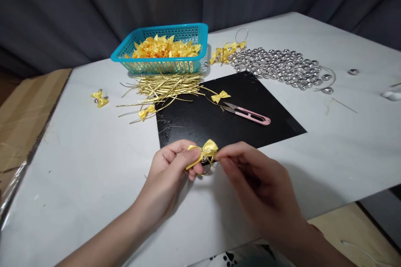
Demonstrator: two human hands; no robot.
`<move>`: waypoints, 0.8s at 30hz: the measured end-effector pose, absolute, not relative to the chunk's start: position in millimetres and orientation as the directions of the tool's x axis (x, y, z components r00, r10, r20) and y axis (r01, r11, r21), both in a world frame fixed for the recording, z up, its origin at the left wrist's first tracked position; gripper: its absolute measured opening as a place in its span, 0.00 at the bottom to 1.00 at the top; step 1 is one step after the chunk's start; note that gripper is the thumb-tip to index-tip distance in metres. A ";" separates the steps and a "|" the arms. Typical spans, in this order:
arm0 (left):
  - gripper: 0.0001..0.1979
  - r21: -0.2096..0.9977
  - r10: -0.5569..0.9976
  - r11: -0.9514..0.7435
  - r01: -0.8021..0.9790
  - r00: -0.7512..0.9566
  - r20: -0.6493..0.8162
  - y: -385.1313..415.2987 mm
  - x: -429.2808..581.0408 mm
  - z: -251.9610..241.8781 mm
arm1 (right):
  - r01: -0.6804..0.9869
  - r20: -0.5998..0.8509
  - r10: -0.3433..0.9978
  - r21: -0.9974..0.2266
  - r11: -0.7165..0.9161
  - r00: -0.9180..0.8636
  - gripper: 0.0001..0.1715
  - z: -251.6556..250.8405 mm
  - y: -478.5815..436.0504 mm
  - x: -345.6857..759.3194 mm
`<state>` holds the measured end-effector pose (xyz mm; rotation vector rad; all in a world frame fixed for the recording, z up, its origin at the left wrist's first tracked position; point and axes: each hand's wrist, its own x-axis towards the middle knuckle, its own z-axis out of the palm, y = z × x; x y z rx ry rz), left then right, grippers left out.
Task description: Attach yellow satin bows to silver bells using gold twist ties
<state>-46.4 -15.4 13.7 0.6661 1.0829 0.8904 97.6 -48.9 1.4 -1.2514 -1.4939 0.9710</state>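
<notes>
My left hand point(175, 164) pinches a small yellow ribbon bow point(205, 150) over the near edge of a black mat point(225, 112). My right hand point(253, 175) is closed in a pinch at the bow's right side, apparently on a thin gold wire tie round its middle. A small ring-like piece hangs under the bow, partly hidden by my fingers. Both hands hover just above the white table point(78, 167).
A blue basket point(163, 48) of yellow ribbon pieces stands at the back, with a heap of gold wire ties point(166, 85) before it. Pink thread snips point(250, 114) and a finished bow point(221, 96) lie on the mat. Silver beads point(278, 66) spread at back right. Cardboard point(21, 112) lies left.
</notes>
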 end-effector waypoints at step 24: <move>0.09 0.834 0.877 0.475 -0.281 0.225 -0.424 -16.3 -45.7 13.1 | 0.387 0.242 0.967 -0.887 0.253 -0.078 0.08 0.6 -52.4 96.1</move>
